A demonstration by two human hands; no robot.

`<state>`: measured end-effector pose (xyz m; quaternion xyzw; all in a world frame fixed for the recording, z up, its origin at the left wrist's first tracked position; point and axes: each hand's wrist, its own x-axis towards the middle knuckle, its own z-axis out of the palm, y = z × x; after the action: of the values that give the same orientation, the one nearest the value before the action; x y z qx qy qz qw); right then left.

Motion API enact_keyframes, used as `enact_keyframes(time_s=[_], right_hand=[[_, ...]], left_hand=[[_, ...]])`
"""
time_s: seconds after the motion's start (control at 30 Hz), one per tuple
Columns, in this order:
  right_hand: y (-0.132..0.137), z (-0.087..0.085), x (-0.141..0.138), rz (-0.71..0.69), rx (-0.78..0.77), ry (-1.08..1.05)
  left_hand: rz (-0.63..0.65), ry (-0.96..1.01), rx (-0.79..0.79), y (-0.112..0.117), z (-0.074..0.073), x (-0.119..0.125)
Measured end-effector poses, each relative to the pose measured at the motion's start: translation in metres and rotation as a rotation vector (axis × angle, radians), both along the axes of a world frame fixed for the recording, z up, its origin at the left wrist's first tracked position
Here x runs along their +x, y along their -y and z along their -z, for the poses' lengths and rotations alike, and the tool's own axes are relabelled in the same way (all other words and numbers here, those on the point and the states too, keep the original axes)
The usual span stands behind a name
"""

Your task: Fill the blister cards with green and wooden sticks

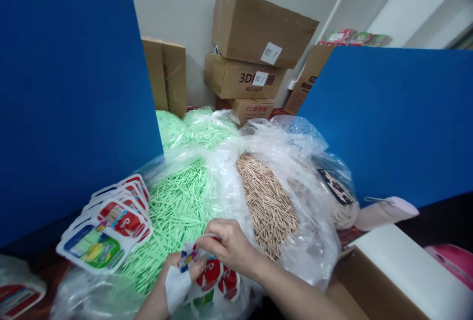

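Observation:
My right hand (231, 243) pinches the top edge of a printed plastic packet (189, 255), thumb and fingers pressed together. Lower down, my left hand (173, 265) grips the same packet from the left side; part of its fingers is hidden behind it. More red and green printed packets (228, 283) lie just below my hands. Beyond them a clear bag of thin pale-green sticks (181, 199) lies spread out, and to its right another bag shows thin brown sticks (268, 202). Fanned out on the left are several flat pouches (125, 221) with sticks inside.
Blue panels (74, 88) (391, 118) stand on both sides. Stacked cardboard boxes (240, 76) rise at the back. A dark patterned object (335, 187) rests on plastic at right, near a pink cylinder (386, 211). An opened carton (380, 275) sits at lower right.

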<state>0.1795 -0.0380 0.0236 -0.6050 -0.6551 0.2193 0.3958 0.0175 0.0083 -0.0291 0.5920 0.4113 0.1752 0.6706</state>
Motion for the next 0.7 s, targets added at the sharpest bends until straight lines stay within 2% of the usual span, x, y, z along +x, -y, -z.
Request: enact_keyframes(time_s=[0.17, 0.23, 0.27, 0.3, 0.37, 0.43, 0.5, 0.57, 0.7], right_hand=[[0.013, -0.006, 0.001, -0.077, 0.049, 0.061], [0.019, -0.011, 0.015, -0.138, 0.004, 0.005], [0.022, -0.012, 0.027, -0.122, -0.029, -0.027], [0.025, -0.011, 0.043, -0.079, -0.08, -0.037], [0.029, -0.006, 0.084, 0.181, -0.159, 0.08], [0.032, 0.004, 0.128, 0.423, -0.384, 0.479], [0.035, 0.016, 0.164, 0.474, -0.503, 0.591], [0.035, 0.028, 0.183, 0.483, -0.592, 0.661], [0.026, 0.048, 0.181, 0.5, -0.712, 0.782]], left_hand=[[-0.011, -0.004, 0.057, 0.0, -0.007, 0.009], [-0.03, 0.008, 0.023, 0.0, -0.008, 0.011], [-0.046, 0.009, -0.002, 0.001, -0.008, 0.011], [-0.069, 0.007, -0.025, 0.001, -0.006, 0.011], [-0.109, 0.008, -0.068, 0.001, -0.003, 0.009], [-0.136, 0.022, -0.081, 0.003, -0.001, 0.008], [-0.128, 0.028, -0.075, 0.005, -0.002, 0.008], [-0.099, 0.025, -0.052, 0.006, -0.004, 0.009], [-0.02, 0.04, -0.042, 0.006, -0.008, 0.012]])
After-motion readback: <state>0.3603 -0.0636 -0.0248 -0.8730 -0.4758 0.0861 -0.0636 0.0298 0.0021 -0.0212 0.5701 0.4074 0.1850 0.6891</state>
